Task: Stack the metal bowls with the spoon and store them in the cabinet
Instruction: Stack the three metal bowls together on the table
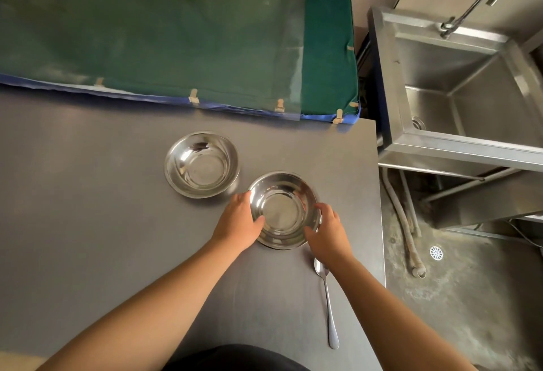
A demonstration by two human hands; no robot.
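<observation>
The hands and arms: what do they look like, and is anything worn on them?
Both arms are bare up to the frame edge, with no sleeves showing. The left hand and the right hand have no gloves, and I see no rings, watch or bracelet.

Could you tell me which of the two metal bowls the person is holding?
The nearer bowl, gripped by left hand and right hand. The farther bowl sits untouched.

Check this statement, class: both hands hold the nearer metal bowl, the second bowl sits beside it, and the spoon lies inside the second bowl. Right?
Wrong on the spoon: the head view shows it lying on the grey table, under the right hand. The rest stands.
</observation>
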